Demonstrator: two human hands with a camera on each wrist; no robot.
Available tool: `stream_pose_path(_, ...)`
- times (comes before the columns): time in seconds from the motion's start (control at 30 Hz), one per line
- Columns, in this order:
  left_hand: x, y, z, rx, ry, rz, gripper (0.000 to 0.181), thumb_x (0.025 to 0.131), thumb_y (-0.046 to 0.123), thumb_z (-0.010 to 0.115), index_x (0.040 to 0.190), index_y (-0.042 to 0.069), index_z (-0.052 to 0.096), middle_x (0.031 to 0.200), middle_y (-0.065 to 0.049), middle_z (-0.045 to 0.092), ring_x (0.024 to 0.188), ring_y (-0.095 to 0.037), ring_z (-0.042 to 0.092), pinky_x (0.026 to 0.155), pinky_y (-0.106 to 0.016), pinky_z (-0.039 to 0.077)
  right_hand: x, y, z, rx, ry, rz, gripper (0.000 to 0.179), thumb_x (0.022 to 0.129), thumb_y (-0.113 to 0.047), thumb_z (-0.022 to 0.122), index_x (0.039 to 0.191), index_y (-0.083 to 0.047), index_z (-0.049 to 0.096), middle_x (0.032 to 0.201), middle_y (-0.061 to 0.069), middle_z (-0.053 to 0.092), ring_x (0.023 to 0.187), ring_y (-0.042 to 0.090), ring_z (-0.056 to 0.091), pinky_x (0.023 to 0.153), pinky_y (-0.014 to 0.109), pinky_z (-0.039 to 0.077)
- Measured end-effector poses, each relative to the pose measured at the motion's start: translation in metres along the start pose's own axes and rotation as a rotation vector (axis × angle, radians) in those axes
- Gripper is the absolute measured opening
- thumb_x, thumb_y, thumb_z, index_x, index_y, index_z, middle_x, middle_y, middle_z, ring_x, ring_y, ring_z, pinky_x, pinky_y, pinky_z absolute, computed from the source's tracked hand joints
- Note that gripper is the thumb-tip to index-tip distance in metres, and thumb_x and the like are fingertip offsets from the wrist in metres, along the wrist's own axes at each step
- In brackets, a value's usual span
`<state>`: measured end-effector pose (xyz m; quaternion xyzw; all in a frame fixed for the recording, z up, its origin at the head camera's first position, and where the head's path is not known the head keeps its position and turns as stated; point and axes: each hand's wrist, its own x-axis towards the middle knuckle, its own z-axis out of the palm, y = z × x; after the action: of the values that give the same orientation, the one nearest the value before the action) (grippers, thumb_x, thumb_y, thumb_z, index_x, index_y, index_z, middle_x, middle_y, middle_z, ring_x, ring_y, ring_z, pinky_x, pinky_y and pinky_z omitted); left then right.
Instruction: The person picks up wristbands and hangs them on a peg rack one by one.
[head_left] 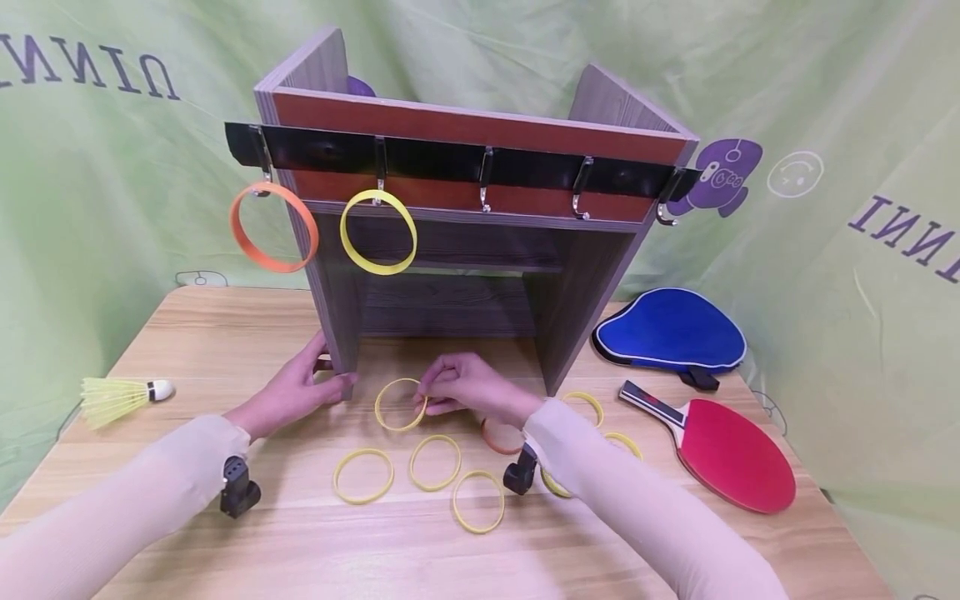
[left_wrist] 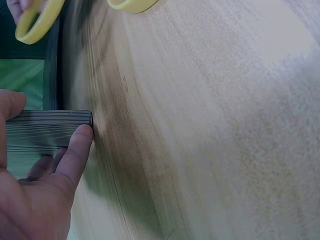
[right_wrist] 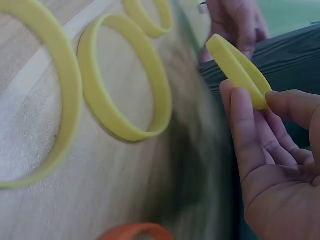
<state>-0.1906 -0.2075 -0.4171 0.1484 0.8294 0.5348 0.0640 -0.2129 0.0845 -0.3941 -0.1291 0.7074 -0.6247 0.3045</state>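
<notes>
My right hand (head_left: 472, 387) pinches a yellow ring (head_left: 400, 405) between thumb and fingertips, low in front of the shelf. In the right wrist view that ring (right_wrist: 241, 72) stands tilted above the fingers. At the lower front edge of the left side panel of the grey wooden shelf (head_left: 345, 283), my left hand (head_left: 296, 387) grips the board, thumb on one face and fingers on the other. The left wrist view shows a fingertip at the corner of the panel (left_wrist: 50, 131). An orange ring (head_left: 238, 229) and a yellow ring (head_left: 378, 268) hang from the two left hooks of the black rail (head_left: 435, 158).
Several yellow rings (head_left: 363, 502) lie on the table (head_left: 300, 550), with an orange ring (head_left: 495, 446) partly behind the right sleeve. A shuttlecock (head_left: 123, 400) lies at left. On the right are a red paddle (head_left: 738, 454) and a blue paddle case (head_left: 671, 329).
</notes>
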Motion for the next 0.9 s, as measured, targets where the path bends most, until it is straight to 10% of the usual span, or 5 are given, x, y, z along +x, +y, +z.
stream_pose_path(0.27, 0.000, 0.000, 0.000, 0.029, 0.014, 0.031, 0.079, 0.101, 0.013, 0.067, 0.165, 0.013, 0.022, 0.148, -0.030, 0.048, 0.131, -0.049, 0.054, 0.085, -0.020, 0.058, -0.024, -0.027, -0.014, 0.086, 0.000, -0.083, 0.037, 0.100, 0.008, 0.058, 0.135, 0.018, 0.053, 0.104, 0.014, 0.078, 0.088, 0.012, 0.076, 0.094, 0.038, 0.063)
stream_pose_path(0.9, -0.001, 0.000, 0.001, 0.024, 0.019, 0.062, 0.075, 0.100, 0.008, 0.066, 0.162, 0.007, 0.025, 0.146, -0.034, 0.048, 0.126, -0.051, 0.056, 0.081, -0.023, 0.059, -0.097, -0.111, -0.021, 0.189, 0.045, -0.418, 0.019, 0.102, 0.007, 0.053, 0.116, 0.000, 0.061, 0.100, 0.007, 0.078, 0.097, 0.021, 0.079, 0.091, 0.040, 0.064)
